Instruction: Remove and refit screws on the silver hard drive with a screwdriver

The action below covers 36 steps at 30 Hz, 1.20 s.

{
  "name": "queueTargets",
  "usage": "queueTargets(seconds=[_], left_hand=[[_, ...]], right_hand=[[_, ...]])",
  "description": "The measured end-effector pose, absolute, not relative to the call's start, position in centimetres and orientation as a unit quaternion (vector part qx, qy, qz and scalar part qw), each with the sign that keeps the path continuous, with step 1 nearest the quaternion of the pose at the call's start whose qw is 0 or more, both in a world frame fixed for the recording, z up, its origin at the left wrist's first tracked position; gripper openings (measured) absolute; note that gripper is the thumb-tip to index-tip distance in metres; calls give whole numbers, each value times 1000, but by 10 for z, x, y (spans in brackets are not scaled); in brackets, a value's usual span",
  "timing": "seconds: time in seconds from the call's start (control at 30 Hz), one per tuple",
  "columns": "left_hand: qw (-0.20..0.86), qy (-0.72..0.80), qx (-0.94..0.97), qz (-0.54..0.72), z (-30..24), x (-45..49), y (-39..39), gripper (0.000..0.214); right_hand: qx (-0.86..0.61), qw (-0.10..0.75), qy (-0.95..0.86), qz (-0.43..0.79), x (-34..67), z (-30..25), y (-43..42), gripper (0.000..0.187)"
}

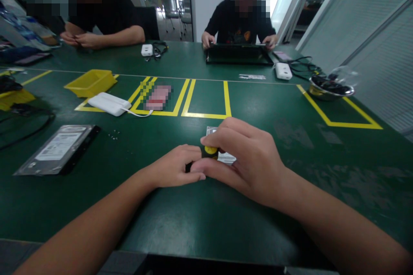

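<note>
My right hand [248,159] curls its thumb and fingers around a yellow-and-black screwdriver [211,150], seen from its rounded yellow end; its shaft is hidden. Below it lies a hard drive [227,157] with a white label, mostly covered by my hands. My left hand [180,165] is closed at the left side of this drive, thumb nearest me, with a dark edge between thumb and fingers. A second, larger hard drive [60,148] lies label up on the green table to the left. Several tiny screws [113,135] are scattered beside it.
A white power bank [109,103] is cabled to a phone [158,97]. Behind it stands a yellow bin [91,83]. A metal bowl [331,87] of dark parts sits right. Across the table [206,223], one person holds a black panel [238,54]; another rests their arms.
</note>
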<state>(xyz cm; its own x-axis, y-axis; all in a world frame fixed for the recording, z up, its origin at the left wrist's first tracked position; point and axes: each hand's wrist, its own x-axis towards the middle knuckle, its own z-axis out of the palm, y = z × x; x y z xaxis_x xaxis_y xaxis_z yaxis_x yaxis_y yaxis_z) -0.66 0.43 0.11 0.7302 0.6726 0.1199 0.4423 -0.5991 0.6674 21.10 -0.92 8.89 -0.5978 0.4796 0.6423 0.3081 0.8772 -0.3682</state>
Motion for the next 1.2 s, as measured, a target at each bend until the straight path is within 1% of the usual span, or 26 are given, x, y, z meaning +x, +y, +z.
queueTargets(seconds=[0.17, 0.3, 0.43, 0.6, 0.7, 0.8, 0.93, 1.07, 1.2], left_hand=[[291, 327, 883, 172, 2, -6, 3, 20], [290, 325, 883, 174, 3, -6, 2, 18], [300, 323, 880, 177, 2, -6, 2, 17], [285, 329, 881, 184, -1, -7, 1, 16], [289, 334, 878, 185, -2, -7, 1, 18], [290, 338, 876, 183, -1, -7, 1, 19], [294, 326, 879, 185, 3, -5, 1, 16], [282, 321, 884, 191, 5, -4, 1, 14], [278, 330, 883, 188, 4, -5, 0, 16]], right_hand=[[-220, 404, -880, 119, 212, 91, -10, 19], [-208, 403, -879, 149, 213, 95, -10, 21], [-185, 374, -891, 178, 217, 103, -10, 24], [-170, 330, -906, 201, 224, 113, -11, 27], [-169, 302, -914, 212, 228, 116, -10, 32], [-165, 297, -917, 208, 230, 115, -9, 35], [-180, 296, -916, 201, 230, 115, -7, 32], [-196, 285, -918, 197, 229, 117, -8, 22], [-205, 297, -914, 184, 227, 117, -7, 17]])
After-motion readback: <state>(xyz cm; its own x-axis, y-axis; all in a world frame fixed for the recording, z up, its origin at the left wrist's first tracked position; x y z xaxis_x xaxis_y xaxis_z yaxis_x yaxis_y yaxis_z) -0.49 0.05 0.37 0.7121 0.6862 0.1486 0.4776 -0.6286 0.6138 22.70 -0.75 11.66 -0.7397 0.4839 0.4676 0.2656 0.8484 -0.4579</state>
